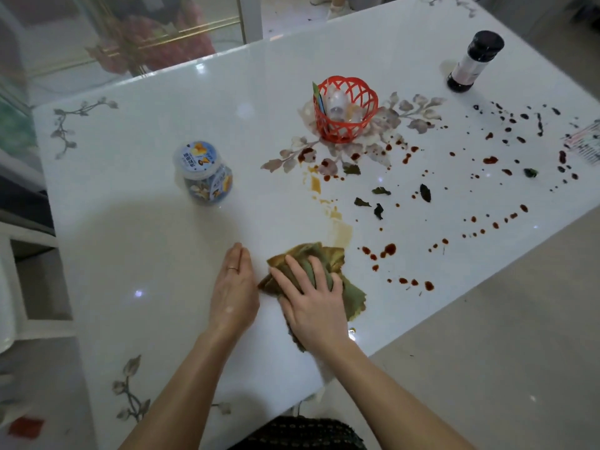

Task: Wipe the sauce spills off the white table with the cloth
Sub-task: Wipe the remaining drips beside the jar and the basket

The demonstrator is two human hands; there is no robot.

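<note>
Cloth (328,256) sits bunched on the white table (146,241), the right hand (311,306) grips it with bent fingers (300,274), and the left hand (233,293) lies flat just beside it.

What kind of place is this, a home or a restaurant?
Most likely a home dining area: a glossy white table with printed grey flowers, a red plastic lattice basket, a clear snack jar with a blue label, and a gold-trimmed glass panel behind.

Thin ring (232,268) (left hand (234,293))
</note>
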